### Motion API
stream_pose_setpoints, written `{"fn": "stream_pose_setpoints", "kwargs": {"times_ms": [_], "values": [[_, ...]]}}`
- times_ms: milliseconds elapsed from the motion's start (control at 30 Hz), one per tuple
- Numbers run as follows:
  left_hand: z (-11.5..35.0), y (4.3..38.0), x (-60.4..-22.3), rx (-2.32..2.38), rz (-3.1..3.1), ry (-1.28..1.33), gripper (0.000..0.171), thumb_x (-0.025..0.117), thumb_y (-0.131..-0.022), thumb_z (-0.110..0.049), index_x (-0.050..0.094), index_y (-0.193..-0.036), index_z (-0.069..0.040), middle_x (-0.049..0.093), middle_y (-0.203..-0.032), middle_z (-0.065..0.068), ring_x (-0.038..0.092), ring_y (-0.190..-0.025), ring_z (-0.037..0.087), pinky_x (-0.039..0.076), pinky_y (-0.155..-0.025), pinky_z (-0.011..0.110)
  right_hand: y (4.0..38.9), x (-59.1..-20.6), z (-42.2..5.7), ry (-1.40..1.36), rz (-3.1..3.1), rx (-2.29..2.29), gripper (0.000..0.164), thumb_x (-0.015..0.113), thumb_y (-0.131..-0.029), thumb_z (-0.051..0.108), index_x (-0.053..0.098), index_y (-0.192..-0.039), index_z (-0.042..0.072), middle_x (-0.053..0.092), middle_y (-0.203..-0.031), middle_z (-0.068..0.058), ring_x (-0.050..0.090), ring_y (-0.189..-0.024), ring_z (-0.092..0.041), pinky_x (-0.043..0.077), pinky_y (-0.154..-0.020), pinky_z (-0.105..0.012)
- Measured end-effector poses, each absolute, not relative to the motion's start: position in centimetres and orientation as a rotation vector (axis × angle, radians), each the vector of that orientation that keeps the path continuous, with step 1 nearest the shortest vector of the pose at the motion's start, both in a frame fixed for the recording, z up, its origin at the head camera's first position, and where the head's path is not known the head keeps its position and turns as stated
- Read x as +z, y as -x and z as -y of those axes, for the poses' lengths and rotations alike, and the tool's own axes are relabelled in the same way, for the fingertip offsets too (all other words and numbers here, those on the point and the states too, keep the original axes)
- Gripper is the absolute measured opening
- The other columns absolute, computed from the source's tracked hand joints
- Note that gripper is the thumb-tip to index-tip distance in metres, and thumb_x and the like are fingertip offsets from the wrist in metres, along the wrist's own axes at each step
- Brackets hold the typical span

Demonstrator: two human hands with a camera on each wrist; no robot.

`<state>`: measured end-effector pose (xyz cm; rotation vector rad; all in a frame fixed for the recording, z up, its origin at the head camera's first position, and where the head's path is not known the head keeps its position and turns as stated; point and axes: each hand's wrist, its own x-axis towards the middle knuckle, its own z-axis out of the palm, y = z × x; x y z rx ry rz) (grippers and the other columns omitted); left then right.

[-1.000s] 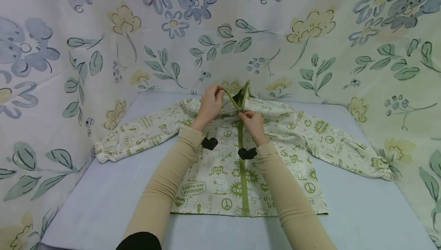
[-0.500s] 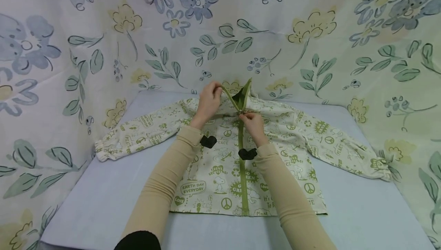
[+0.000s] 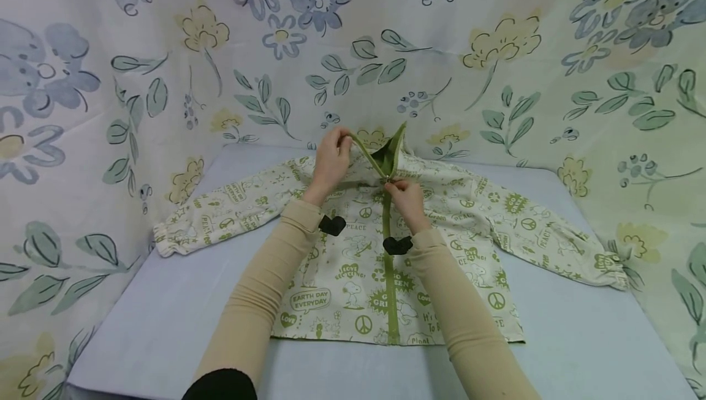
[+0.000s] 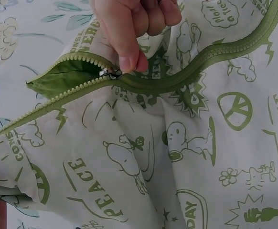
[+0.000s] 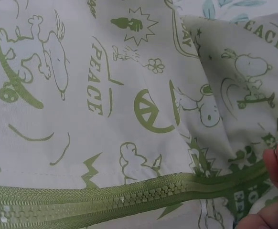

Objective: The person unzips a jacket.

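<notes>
A white jacket (image 3: 353, 293) with green printed drawings and words lies spread on the table, front up. Its green zipper (image 3: 391, 277) is closed from the hem up to near the neck, where the collar (image 3: 390, 149) gapes. My left hand (image 3: 332, 158) holds the left collar edge, raised off the table. Just below the gap, my right hand (image 3: 408, 201) pinches the metal zipper pull (image 4: 111, 73), seen clearly in the left wrist view. Only part of my right hand (image 5: 275, 191) shows at the edge of the right wrist view.
Both jacket sleeves stretch outward, the left sleeve (image 3: 220, 216) and the right sleeve (image 3: 551, 237). A pale cloth-covered table (image 3: 165, 320) lies beneath. Flower-printed curtain fabric (image 3: 353, 51) hangs close behind it and on both sides.
My left hand has moved slightly up and to the left with the collar edge, and the neck gap looks a little wider. My right hand stays at the zipper pull, almost still.
</notes>
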<state>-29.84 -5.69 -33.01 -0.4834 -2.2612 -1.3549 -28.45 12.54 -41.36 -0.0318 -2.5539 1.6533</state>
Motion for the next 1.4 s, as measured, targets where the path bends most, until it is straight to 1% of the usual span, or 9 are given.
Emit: {"fn": "stream_pose_setpoints", "kwargs": {"times_ms": [267, 467, 567, 700, 867, 967, 1100, 1300, 1400], "values": [[5.9, 29.8, -32.5, -1.360, 2.246, 0.453, 0.015, 0.043, -0.092, -0.012, 0.054, -0.099, -0.004, 0.052, -0.090, 0.005, 0.047, -0.084, 0.014, 0.040, -0.072, 0.026, 28.4, -41.4, -12.6, 0.079, 2.554, 1.670, 0.031, 0.055, -0.085, 0.027, 0.064, -0.096, 0.000, 0.059, -0.093, -0.016, 0.040, -0.055, -0.019, 0.032, -0.045, -0.030], [6.0, 29.9, -32.5, -1.373, 2.242, 0.449, 0.015, 0.043, -0.091, -0.012, 0.054, -0.099, -0.004, 0.051, -0.089, 0.004, 0.047, -0.083, 0.014, 0.040, -0.072, 0.026, 28.4, -41.6, -12.6, 0.090, 2.563, 1.672, 0.029, 0.055, -0.085, 0.026, 0.064, -0.097, 0.001, 0.059, -0.095, -0.013, 0.044, -0.060, -0.019, 0.034, -0.047, -0.030], [6.0, 29.9, -32.4, -1.370, 2.235, 0.453, 0.015, 0.043, -0.092, -0.012, 0.054, -0.098, -0.004, 0.052, -0.089, 0.005, 0.047, -0.083, 0.014, 0.039, -0.073, 0.025, 28.4, -41.6, -12.6, 0.108, 2.575, 1.660, 0.029, 0.056, -0.085, 0.026, 0.065, -0.096, 0.002, 0.060, -0.095, -0.012, 0.049, -0.066, -0.020, 0.037, -0.050, -0.031], [6.0, 29.8, -32.2, -1.372, 2.228, 0.455, 0.015, 0.043, -0.092, -0.012, 0.053, -0.099, -0.004, 0.052, -0.090, 0.005, 0.047, -0.084, 0.014, 0.039, -0.073, 0.026, 28.4, -41.7, -12.7, 0.137, 2.585, 1.668, 0.029, 0.055, -0.085, 0.027, 0.065, -0.096, 0.002, 0.059, -0.095, -0.011, 0.052, -0.079, -0.022, 0.040, -0.057, -0.032], [6.1, 29.8, -32.0, -1.393, 2.199, 0.455, 0.017, 0.042, -0.092, -0.012, 0.053, -0.101, -0.003, 0.051, -0.094, 0.007, 0.047, -0.087, 0.015, 0.039, -0.075, 0.024, 28.4, -41.8, -12.8, 0.151, 2.566, 1.729, 0.028, 0.055, -0.085, 0.027, 0.065, -0.097, 0.003, 0.058, -0.097, -0.010, 0.053, -0.084, -0.022, 0.042, -0.062, -0.033], [6.2, 29.9, -31.9, -1.389, 2.193, 0.469, 0.017, 0.042, -0.092, -0.012, 0.052, -0.101, -0.002, 0.051, -0.096, 0.008, 0.047, -0.089, 0.016, 0.039, -0.077, 0.024, 28.4, -41.9, -12.9, 0.140, 2.545, 1.748, 0.028, 0.055, -0.085, 0.026, 0.064, -0.098, 0.003, 0.058, -0.097, -0.011, 0.052, -0.081, -0.023, 0.042, -0.060, -0.033], [6.3, 30.2, -32.1, -1.373, 2.187, 0.484, 0.017, 0.042, -0.092, -0.013, 0.053, -0.100, -0.003, 0.051, -0.095, 0.007, 0.047, -0.088, 0.016, 0.039, -0.076, 0.024, 28.4, -42.1, -12.9, 0.110, 2.533, 1.735, 0.027, 0.055, -0.085, 0.026, 0.065, -0.098, 0.003, 0.059, -0.098, -0.011, 0.051, -0.077, -0.023, 0.040, -0.057, -0.032], [6.2, 30.3, -32.3, -1.335, 2.144, 0.517, 0.016, 0.043, -0.092, -0.014, 0.053, -0.097, -0.004, 0.051, -0.092, 0.006, 0.047, -0.086, 0.015, 0.038, -0.075, 0.024, 28.4, -42.4, -12.8, 0.094, 2.516, 1.713, 0.027, 0.056, -0.085, 0.026, 0.065, -0.095, 0.003, 0.059, -0.097, -0.010, 0.052, -0.081, -0.022, 0.042, -0.062, -0.034], [6.0, 30.3, -32.4, -1.327, 2.132, 0.520, 0.016, 0.043, -0.092, -0.014, 0.053, -0.096, -0.004, 0.051, -0.091, 0.006, 0.047, -0.086, 0.015, 0.038, -0.076, 0.023, 28.3, -42.3, -12.7, 0.109, 2.516, 1.705, 0.027, 0.056, -0.085, 0.026, 0.065, -0.094, 0.003, 0.059, -0.094, -0.010, 0.051, -0.078, -0.023, 0.041, -0.061, -0.034]]}}
